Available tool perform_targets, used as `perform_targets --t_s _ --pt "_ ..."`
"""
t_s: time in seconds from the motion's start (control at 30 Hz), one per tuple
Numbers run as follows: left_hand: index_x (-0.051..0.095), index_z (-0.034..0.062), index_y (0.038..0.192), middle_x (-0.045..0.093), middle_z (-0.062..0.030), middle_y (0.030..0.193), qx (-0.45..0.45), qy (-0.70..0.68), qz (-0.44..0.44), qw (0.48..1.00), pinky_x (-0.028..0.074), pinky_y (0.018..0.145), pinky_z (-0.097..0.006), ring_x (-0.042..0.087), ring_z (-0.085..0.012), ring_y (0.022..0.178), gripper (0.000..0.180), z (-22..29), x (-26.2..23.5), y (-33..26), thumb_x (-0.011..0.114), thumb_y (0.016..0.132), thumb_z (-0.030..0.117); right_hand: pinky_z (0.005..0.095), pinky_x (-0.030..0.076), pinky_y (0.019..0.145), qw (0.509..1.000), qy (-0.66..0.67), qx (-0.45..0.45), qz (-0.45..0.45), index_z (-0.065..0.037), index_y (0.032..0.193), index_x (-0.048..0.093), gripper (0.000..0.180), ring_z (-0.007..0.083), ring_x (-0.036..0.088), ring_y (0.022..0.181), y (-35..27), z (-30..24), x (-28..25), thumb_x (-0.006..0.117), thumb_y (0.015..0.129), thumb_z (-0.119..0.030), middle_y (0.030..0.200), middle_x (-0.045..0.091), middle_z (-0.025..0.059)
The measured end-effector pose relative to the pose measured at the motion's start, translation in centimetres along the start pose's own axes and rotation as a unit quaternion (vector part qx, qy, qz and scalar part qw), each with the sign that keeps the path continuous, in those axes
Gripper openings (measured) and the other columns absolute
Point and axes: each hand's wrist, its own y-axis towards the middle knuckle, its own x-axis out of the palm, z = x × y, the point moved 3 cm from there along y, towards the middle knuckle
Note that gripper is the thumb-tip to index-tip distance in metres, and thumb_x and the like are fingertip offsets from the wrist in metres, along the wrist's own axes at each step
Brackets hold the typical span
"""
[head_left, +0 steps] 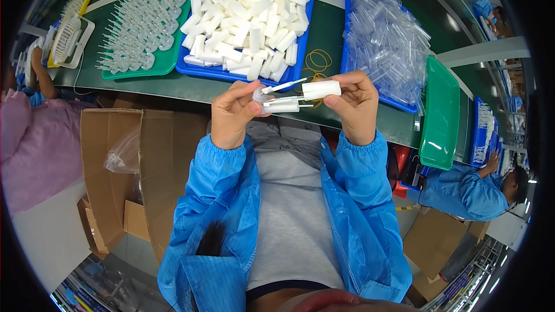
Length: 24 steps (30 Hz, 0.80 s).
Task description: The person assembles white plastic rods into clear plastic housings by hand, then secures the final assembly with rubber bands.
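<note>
Left hand [234, 114] nearly closed, thumb and fingertips pinching the pale, translucent end [260, 96] of a stemmed assembly (one piece or several, cannot tell). White stems [283, 85] run out from it toward the right hand [355, 104]; the uppermost angles slightly up to the right, the lower ones lie closer to level. Right hand also drawn narrow, holding a white foam block [322, 89] by its right end between thumb and fingers. Block's long axis runs left to right, almost level, its left end facing the stems; whether a stem tip enters it, cannot tell. A second white block [281, 107] lies along the lowest stem, which shows beyond its right end. All of this is held up in front of the torso, at the near edge of the green worktable [330, 29]. Beyond: a blue tray [296, 75] heaped with loose white blocks, pointing every way; left of it, a green tray [167, 61] with rows of similar stemmed pieces, stems toward the left. Yellowish rubber bands [315, 72] lie between the heaped tray and a second blue tray [399, 101] of clear plastic pieces.
</note>
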Motion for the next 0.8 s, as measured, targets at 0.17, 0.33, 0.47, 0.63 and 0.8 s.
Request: perform_targets --t_s 0.17,0.33,0.47,0.63,0.8 --pt "0.059 0.0001 0.11 0.055 -0.0104 0.102 0.0 -0.006 0.008 1.0 0.058 0.07 -0.034 0.061 -0.0268 0.094 0.035 0.0 0.0 -0.1 0.069 0.077 0.007 0.0313 0.051 0.079 0.998 0.044 -0.03 -0.013 0.001 0.096 0.052 0.029 0.0239 0.062 0.095 -0.3 -0.1 -0.3 0.068 0.073 0.007 0.096 0.063 0.0195" --pt "0.059 0.0002 0.11 0.055 -0.0102 0.101 0.007 0.009 0.012 1.0 0.058 0.069 -0.034 0.061 -0.0264 0.093 0.035 -0.1 0.1 -0.2 0.07 0.077 0.008 0.0329 0.049 0.083 0.998 0.046 -0.026 -0.017 0.0 0.095 0.053 0.03 0.0242 0.062 0.095 -0.6 -0.3 -0.5 0.069 0.072 0.007 0.095 0.063 0.0172" --pt "0.06 0.0 0.109 0.055 -0.0101 0.1 -0.001 0.006 0.005 1.0 0.058 0.069 -0.033 0.061 -0.0259 0.092 0.035 -0.1 0.1 -0.2 0.07 0.077 0.008 0.034 0.047 0.086 0.999 0.013 -0.017 -0.025 -0.001 0.092 0.054 0.028 0.0242 0.062 0.096 -0.8 -0.5 -0.6 0.07 0.07 0.007 0.096 0.063 0.0156" --pt "0.06 -0.0002 0.109 0.055 -0.0101 0.099 -0.01 0.013 0.004 1.0 0.058 0.069 -0.033 0.061 -0.0249 0.092 0.034 -0.1 0.3 -0.1 0.069 0.076 0.004 0.0315 0.047 0.083 0.998 -0.043 -0.022 -0.038 -0.001 0.09 0.059 0.026 0.0215 0.062 0.093 -0.9 -1.1 -0.2 0.073 0.068 0.004 0.093 0.064 0.0135" --pt "0.06 -0.0013 0.107 0.055 -0.0103 0.098 -0.006 0.034 -0.046 0.998 0.058 0.069 -0.032 0.06 -0.0224 0.091 0.034 -0.3 1.3 0.0 0.068 0.074 -0.003 0.0278 0.046 0.077 0.975 -0.19 -0.082 -0.078 -0.003 0.086 0.066 0.025 0.0178 0.062 0.084 -0.9 -1.2 2.0 0.078 0.064 -0.001 0.089 0.066 0.0098"
